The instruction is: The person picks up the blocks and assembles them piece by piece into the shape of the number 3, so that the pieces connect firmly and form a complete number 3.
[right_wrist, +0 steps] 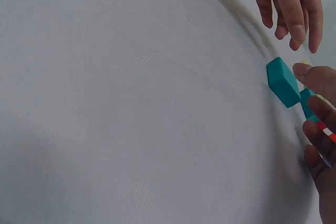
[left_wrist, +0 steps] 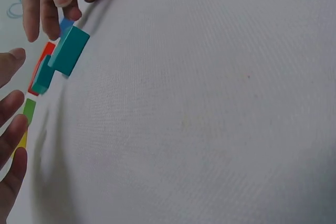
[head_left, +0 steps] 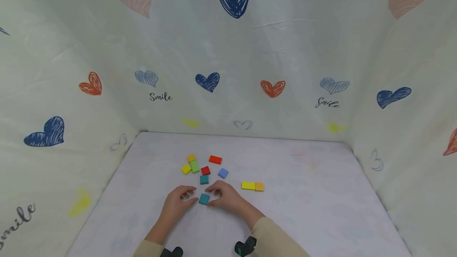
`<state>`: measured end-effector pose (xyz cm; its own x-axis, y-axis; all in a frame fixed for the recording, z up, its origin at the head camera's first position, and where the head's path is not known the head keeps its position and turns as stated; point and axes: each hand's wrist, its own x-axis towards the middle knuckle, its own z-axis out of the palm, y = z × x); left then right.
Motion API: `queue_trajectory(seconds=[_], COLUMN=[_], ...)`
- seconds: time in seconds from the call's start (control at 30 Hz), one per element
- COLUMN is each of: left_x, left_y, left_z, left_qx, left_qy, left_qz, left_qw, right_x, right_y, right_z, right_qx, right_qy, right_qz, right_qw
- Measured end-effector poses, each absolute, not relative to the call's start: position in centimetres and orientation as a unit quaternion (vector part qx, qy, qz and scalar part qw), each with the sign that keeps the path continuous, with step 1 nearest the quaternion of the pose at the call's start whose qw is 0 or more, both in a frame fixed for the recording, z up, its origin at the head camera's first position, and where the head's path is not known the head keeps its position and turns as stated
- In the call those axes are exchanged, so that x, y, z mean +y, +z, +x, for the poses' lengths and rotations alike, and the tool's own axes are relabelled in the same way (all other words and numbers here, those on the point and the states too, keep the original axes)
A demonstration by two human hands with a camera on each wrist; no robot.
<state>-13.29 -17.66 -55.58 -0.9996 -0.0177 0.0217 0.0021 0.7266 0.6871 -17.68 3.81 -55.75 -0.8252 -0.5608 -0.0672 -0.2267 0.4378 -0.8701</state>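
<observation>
A teal block (head_left: pixel 204 199) lies on the white table between the two hands. To its left is my left hand (head_left: pixel 178 200), its thumb and fingers parted and holding nothing. My right hand (head_left: pixel 228 198) is on the other side, fingers loosely bent, thumb tip close to the block's right edge; whether they touch I cannot tell. Both wrist views show this teal block (left_wrist: pixel 70 51) apart from the curled grip of either hand. Just beyond the hands sits a second teal block (head_left: pixel 204 179), with a red block (head_left: pixel 205 170) behind it.
Farther back are a longer red block (head_left: pixel 215 160), a blue block (head_left: pixel 223 173), a green block (head_left: pixel 194 166), a yellow block (head_left: pixel 186 169) and an orange block (head_left: pixel 191 158). Right of the hands, a long yellow block (head_left: pixel 248 185) adjoins another orange one. Heart-patterned cloth surrounds the table.
</observation>
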Motion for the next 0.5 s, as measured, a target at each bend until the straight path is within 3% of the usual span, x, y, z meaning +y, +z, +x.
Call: queue_trajectory(seconds=[0.5], left_x=[-17.9], left_y=[-56.2], left_z=[-13.0], left_qx=[-0.931], left_qy=[-0.364], left_qz=[0.009], left_qw=[0.017], right_x=[2.4], right_y=[-56.2], right_z=[-18.3], right_qx=[0.861], right_qy=[-0.396], right_qz=[-0.254], right_qw=[0.194])
